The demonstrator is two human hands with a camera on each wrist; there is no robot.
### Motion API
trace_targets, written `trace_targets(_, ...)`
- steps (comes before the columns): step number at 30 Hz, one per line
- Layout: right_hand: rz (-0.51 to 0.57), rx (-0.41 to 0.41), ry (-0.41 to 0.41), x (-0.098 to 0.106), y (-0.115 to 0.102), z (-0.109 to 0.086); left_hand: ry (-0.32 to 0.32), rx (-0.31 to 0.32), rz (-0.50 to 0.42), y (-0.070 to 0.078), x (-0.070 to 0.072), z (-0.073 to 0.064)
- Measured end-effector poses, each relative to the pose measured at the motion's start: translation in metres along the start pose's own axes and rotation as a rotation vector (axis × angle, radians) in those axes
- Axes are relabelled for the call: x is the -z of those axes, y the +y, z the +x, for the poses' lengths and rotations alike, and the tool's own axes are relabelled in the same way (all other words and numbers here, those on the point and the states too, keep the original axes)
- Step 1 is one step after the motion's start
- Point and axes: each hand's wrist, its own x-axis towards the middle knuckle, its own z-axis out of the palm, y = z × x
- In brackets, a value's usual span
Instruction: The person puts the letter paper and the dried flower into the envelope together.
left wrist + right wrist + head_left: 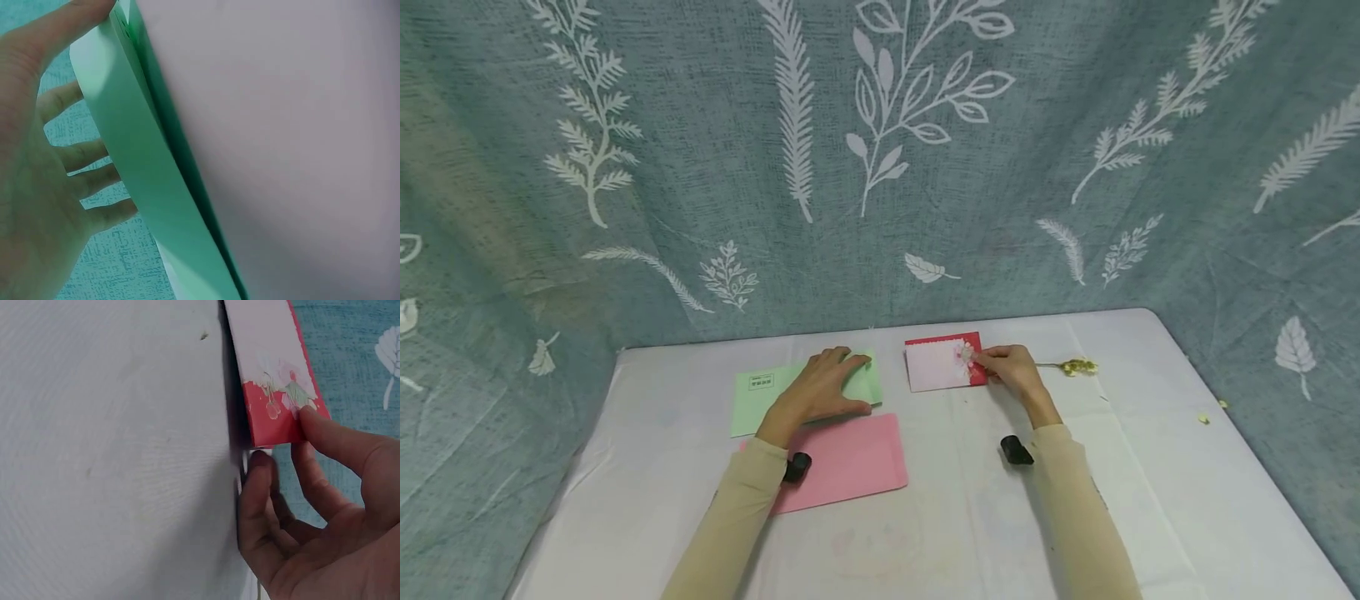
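Observation:
In the head view my left hand [826, 385] spans a pale green envelope [767, 392] with printed text at its left end. Its thumb lies at the near edge and its fingers at the far edge; the left wrist view shows the fingertips passing behind the green paper [134, 150]. A dark gap shows along the envelope's lower side. My right hand [1013, 371] pinches the right end of a red and white card [936, 367] with a flower design. From the right wrist, the thumb is on the card's face [269, 337] and the fingers are behind and below.
A pink envelope [857, 467] lies just in front of the green one, partly under my left forearm. A thin stem with yellowish flowers [1078, 367] lies right of my right hand. Small yellow bits [1204, 419] lie near the right edge of the white tablecloth [955, 533].

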Motion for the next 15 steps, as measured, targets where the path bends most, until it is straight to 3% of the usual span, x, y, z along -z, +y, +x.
trace_targets(7,0.085,-0.012,-0.031,0.0026,-0.0061,-0.0010,0.003,-0.004,0.017,0.0005,0.0012,0.0004)
trace_targets(15,0.125,-0.001,-0.007,0.0076,-0.0066,-0.0006,0.001,-0.005,0.012,0.0019,0.0008,0.0015)
